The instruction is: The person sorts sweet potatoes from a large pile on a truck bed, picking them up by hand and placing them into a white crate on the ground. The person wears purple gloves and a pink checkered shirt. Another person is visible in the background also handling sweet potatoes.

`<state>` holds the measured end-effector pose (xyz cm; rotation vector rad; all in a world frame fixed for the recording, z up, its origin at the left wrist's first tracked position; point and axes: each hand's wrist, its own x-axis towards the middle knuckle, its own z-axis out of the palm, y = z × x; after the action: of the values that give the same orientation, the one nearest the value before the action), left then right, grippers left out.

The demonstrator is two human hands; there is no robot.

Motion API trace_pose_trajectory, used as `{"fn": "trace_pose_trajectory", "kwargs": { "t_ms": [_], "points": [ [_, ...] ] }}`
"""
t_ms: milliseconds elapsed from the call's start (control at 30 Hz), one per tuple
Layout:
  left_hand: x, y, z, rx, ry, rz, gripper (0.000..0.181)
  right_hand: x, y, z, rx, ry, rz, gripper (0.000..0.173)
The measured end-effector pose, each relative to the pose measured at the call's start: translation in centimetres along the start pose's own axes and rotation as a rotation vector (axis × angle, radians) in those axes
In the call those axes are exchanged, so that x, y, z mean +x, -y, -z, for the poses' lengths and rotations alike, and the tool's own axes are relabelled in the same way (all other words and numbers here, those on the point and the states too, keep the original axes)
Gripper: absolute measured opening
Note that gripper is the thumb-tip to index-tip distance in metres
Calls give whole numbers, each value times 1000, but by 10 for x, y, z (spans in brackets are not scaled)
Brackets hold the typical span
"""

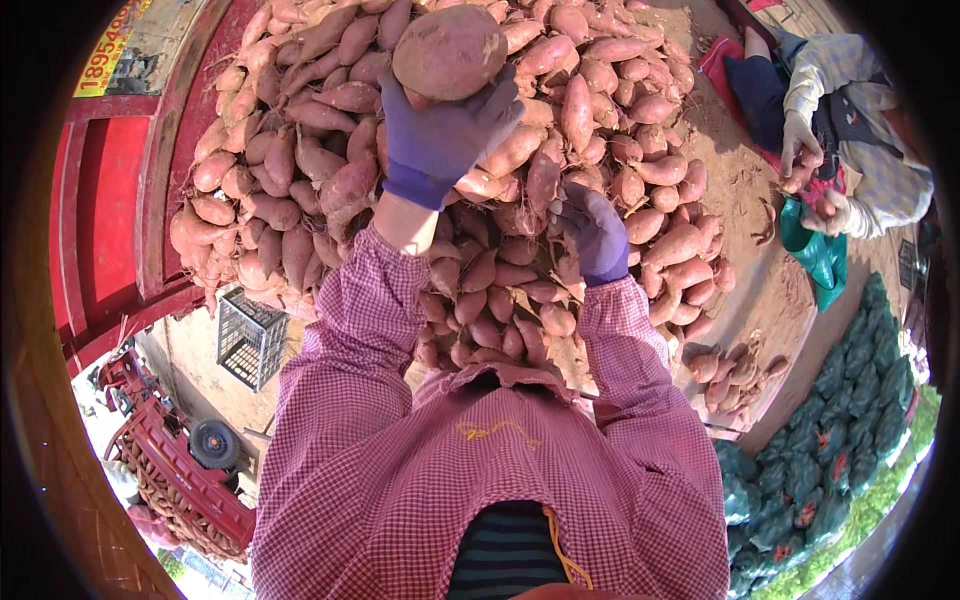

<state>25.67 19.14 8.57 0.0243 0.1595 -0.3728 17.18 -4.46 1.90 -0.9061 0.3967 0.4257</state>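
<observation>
A large, round sweet potato (450, 52) rests against the palm and fingers of my left hand (450, 135), which wears a purple knit glove. It is much bigger than the others around it. Below and right of it, my right hand (592, 229), gloved the same way, has its fingers curled at the heap of sweet potatoes (345, 105). Whether those fingers grip one of the roots cannot be made out. Many roots in the heap still carry thin rootlets and soil.
Red metal side panels (112, 217) stand left, above a grey plastic crate (251, 337). A co-worker's gloved hands (799, 146) hold sweet potatoes at right, over a green mesh bag (814, 255). Filled green bags (832, 450) lie lower right. A loaded red trailer (187, 472) stands lower left.
</observation>
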Motion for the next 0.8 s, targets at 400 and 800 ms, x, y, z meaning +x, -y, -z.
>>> {"fn": "trace_pose_trajectory", "kwargs": {
  "t_ms": [400,800],
  "points": [
    [-33,2,27,380,-227,-55,63,-2,-26,15,-116,-26,27,20],
    [-197,43,72,1095,-698,-164,32,43,-31,-55,-1794,272,935,63]
  ]
}}
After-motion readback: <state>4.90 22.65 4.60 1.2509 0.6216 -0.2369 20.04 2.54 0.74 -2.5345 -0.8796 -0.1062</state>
